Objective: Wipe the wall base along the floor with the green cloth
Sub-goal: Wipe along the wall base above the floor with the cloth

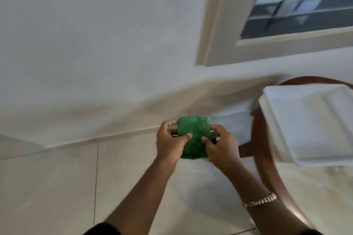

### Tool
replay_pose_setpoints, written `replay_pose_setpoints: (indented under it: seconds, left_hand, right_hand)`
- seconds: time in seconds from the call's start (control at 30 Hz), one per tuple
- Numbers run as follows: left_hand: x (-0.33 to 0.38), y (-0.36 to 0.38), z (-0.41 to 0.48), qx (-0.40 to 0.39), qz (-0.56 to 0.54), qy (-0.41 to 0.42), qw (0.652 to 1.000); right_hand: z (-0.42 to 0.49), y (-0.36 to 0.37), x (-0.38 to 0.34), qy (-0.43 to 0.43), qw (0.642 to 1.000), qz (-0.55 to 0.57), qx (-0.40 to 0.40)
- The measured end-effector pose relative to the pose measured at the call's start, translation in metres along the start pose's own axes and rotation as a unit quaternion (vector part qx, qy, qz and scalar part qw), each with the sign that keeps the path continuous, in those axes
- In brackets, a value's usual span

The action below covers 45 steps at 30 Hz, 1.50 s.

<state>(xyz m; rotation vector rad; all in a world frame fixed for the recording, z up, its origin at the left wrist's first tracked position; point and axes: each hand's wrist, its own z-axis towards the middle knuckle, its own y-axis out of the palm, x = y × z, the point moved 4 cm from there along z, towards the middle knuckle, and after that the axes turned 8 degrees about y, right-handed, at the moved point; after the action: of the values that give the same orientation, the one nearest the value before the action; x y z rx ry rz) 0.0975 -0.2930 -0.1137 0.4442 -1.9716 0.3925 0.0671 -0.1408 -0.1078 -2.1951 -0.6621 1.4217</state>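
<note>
Head view looks down on two bare forearms reaching out over pale floor tiles [57,187], with the cloth [193,135] bunched between both hands. The left hand [171,141] pinches its left edge, thumb on top and fingers curled behind; the right hand [221,148] grips the right side the same way, a bracelet [260,200] on that wrist. The cloth is held up in the air, well above the floor, and the wall base [107,136] runs behind it, untouched as far as I can see. To me this looks like folding or gathering the cloth into a pad before any wiping starts. The risk from here: a loose wad could unroll mid-stroke and drag rather than wipe. A round wooden table [257,139] with a white foam tray [309,122] on it stands just to the right, close to the right arm, so a wide sweep that way could knock the tray off
</note>
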Motion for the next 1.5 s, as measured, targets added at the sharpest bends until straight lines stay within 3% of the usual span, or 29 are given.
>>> replay_pose_setpoints:
  seconds: [0.23, 0.57, 0.63, 0.73, 0.83, 0.9, 1.0, 1.13, 1.23, 1.43, 1.5]
  left_hand:
    - [-0.159, -0.101, 0.083, -0.005, -0.01, -0.047, 0.999]
    - [-0.371, -0.146, 0.235, 0.004, 0.081, 0.024, 0.996]
    - [-0.403, -0.159, 0.261, 0.004, 0.212, 0.096, 0.973]
    - [-0.451, -0.185, 0.292, -0.014, 0.429, 0.192, 0.883]
    - [-0.48, -0.21, 0.319, -0.034, 0.565, 0.205, 0.799]
    - [-0.487, -0.218, 0.332, -0.031, 0.612, 0.221, 0.759]
    - [-0.488, -0.222, 0.344, -0.019, 0.635, 0.233, 0.737]
    - [-0.485, -0.224, 0.351, -0.019, 0.637, 0.225, 0.737]
    - [-0.482, -0.225, 0.354, -0.021, 0.633, 0.221, 0.742]
    - [-0.484, -0.226, 0.354, -0.015, 0.631, 0.227, 0.742]
    - [-0.485, -0.226, 0.356, -0.018, 0.638, 0.223, 0.737]
  right_hand:
    - [0.043, 0.198, 0.07, 0.011, 0.996, 0.006, -0.09]
    - [0.167, 0.403, 0.195, 0.009, 0.99, 0.062, -0.124]
    - [0.192, 0.429, 0.21, 0.017, 0.99, 0.07, -0.121]
    - [0.214, 0.457, 0.229, 0.028, 0.992, 0.056, -0.108]
    - [0.218, 0.462, 0.234, -0.016, 1.0, -0.001, 0.01]
    - [0.212, 0.472, 0.23, -0.116, 0.988, -0.066, 0.079]
    - [0.197, 0.51, 0.227, -0.262, 0.937, -0.221, 0.063]
    - [0.207, 0.527, 0.236, -0.306, 0.9, -0.304, 0.056]
    - [0.229, 0.521, 0.231, -0.275, 0.903, -0.313, 0.105]
    - [0.231, 0.535, 0.215, -0.086, 0.945, -0.244, 0.2]
    - [0.22, 0.554, 0.2, -0.057, 0.951, -0.248, 0.177]
